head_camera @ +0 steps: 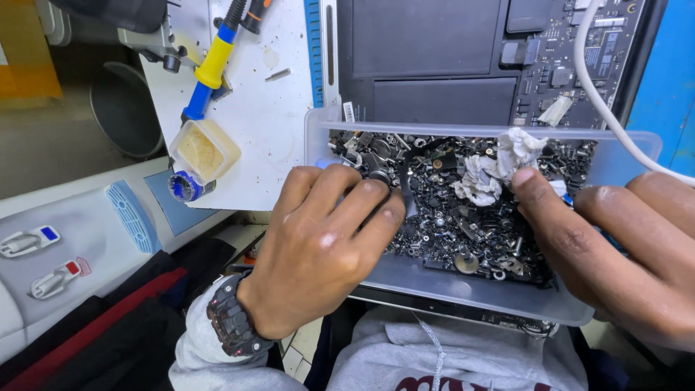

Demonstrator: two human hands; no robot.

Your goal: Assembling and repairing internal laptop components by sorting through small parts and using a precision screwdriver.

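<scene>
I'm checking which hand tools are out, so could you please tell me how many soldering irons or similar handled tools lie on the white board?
2. A blue-and-yellow handled tool lies at the white board's top left; an orange-and-black handle sits beside it, mostly cropped. Others may be out of frame.
</scene>
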